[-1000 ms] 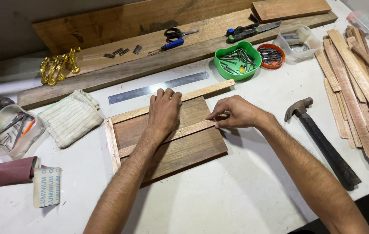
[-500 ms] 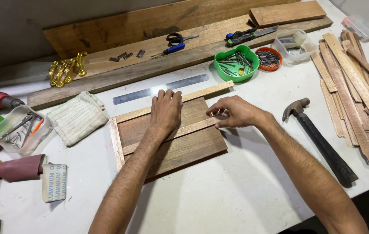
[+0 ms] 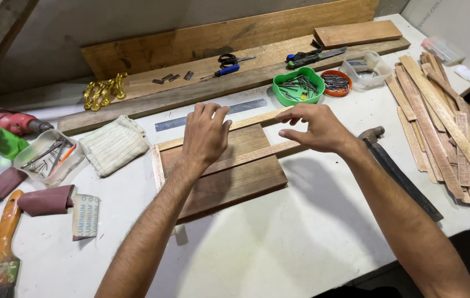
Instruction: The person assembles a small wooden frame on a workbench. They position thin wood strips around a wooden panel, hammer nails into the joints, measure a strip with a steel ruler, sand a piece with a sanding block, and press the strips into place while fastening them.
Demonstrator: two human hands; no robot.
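Our left hand [image 3: 204, 135] spread flat over board [image 3: 221, 171]; right hand [image 3: 315, 128] open, empty, hovering above strip [image 3: 257, 154]; strip crosses board left-right, directly beneath right fingers; hammer [image 3: 398, 171] just right.

head view — above, looking down and forward | near | workbench [image 3: 312, 243] fills frame

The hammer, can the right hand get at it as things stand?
Probably yes. The hammer lies in the open on the table just beside the right hand, which hovers empty with fingers spread; nothing lies between them.
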